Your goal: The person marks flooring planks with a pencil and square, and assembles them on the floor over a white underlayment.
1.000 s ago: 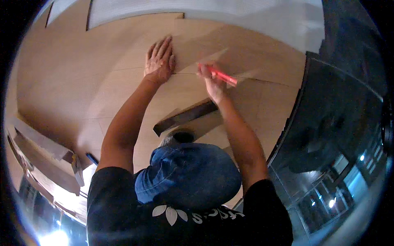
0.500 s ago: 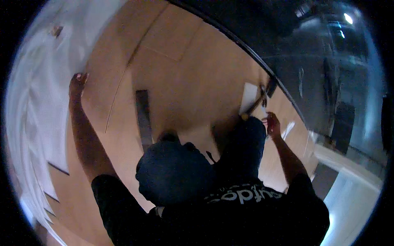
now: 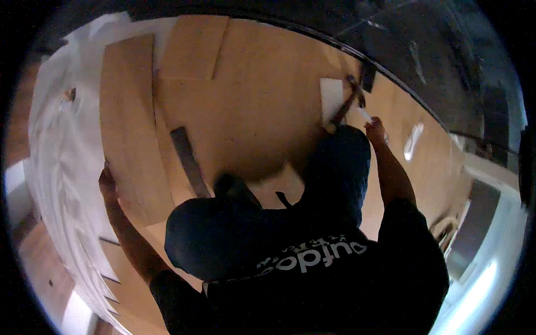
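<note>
A long wood-coloured floor plank (image 3: 129, 128) lies at the left, over the edge of the laid floor and the white sheet. My left hand (image 3: 109, 184) is at its outer edge, its fingers closed around that edge. My right hand (image 3: 376, 132) is closed on a short white piece (image 3: 364, 115); its exact kind is unclear. Just beyond that hand lies a hammer (image 3: 345, 107), its handle end by my knee. A white block (image 3: 331, 96) sits left of the hammer and a dark block (image 3: 367, 76) stands past its head.
A dark flat bar (image 3: 190, 162) lies on the wood floor left of my knees. Another short plank (image 3: 194, 47) lies farther off. White sheeting (image 3: 67, 151) spreads along the left. A crumpled white scrap (image 3: 413, 141) is at the right, near a dark glossy wall (image 3: 435, 67).
My left hand has come nearer to me along the left side, and the plank there now sits apart from the laid boards. My right hand still holds the white piece. The view has shifted.
</note>
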A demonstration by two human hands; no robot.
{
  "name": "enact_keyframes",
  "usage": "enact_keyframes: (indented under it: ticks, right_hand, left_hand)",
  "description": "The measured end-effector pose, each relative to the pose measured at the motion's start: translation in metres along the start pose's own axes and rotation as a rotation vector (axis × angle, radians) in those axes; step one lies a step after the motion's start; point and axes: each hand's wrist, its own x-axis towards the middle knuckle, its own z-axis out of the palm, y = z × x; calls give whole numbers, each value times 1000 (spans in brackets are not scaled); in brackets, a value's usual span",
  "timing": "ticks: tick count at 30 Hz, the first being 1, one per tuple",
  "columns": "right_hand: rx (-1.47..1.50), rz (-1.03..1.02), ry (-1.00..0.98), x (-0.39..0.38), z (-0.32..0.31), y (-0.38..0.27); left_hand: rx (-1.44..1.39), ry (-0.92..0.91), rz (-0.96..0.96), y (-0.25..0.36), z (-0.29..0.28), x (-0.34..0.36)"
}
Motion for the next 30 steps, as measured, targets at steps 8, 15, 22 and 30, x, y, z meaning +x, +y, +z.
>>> enact_keyframes:
  ticks: [8, 15, 22, 30]
  right_hand:
    - [-727, 189, -345, 20, 67, 56]
    - [-693, -60, -287, 68, 47, 117]
    - [-533, -85, -315, -9, 44, 84]
    - [-462, -49, -259, -56, -26, 86]
  left_hand:
    - [-637, 498, -213, -99, -45, -303]
    - [-1200, 710, -100, -106, 12, -279]
    - [-1568, 1023, -125, -167, 70, -211]
    - [-1952, 1149, -182, -137, 163, -163]
